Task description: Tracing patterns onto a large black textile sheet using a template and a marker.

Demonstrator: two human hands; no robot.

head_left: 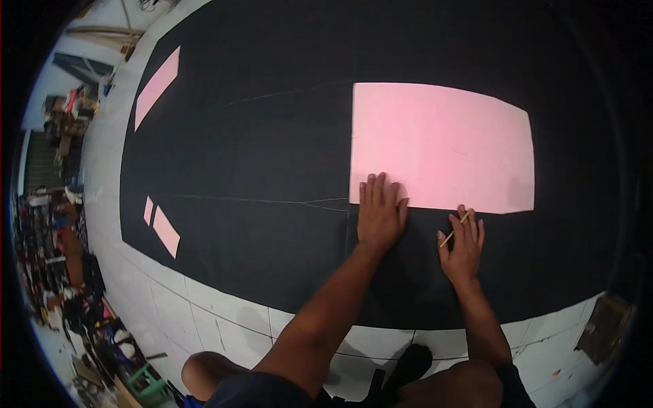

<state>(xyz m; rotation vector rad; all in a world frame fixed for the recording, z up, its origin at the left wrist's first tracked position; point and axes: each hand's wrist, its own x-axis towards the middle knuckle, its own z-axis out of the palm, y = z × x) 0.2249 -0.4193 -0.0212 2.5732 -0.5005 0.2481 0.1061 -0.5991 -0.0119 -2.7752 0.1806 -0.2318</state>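
Large pink sheet: it lies flat on the black cloth [238,149], right of the middle; this is the large pink sheet [442,149] under the hands.
Left hand: the left hand [381,214] rests flat on the sheet's lower left corner, fingers a little spread, gripping nothing.
Right hand: the right hand [464,245] is at the sheet's lower edge, fingers partly bent, with a thin yellow stick [447,239] held across between thumb and fingers.
Lines done: pale lines [252,199] run on the cloth left of the sheet; one divides in two near its corner. A fainter one is higher up.
Lines left: I judge the marking is only partly done, because I see no clear line along the sheet's lower edge.
Small pink pieces: three small pink pieces [166,233] lie near the cloth's left edge, untouched; whether they are outlined, I cannot tell.
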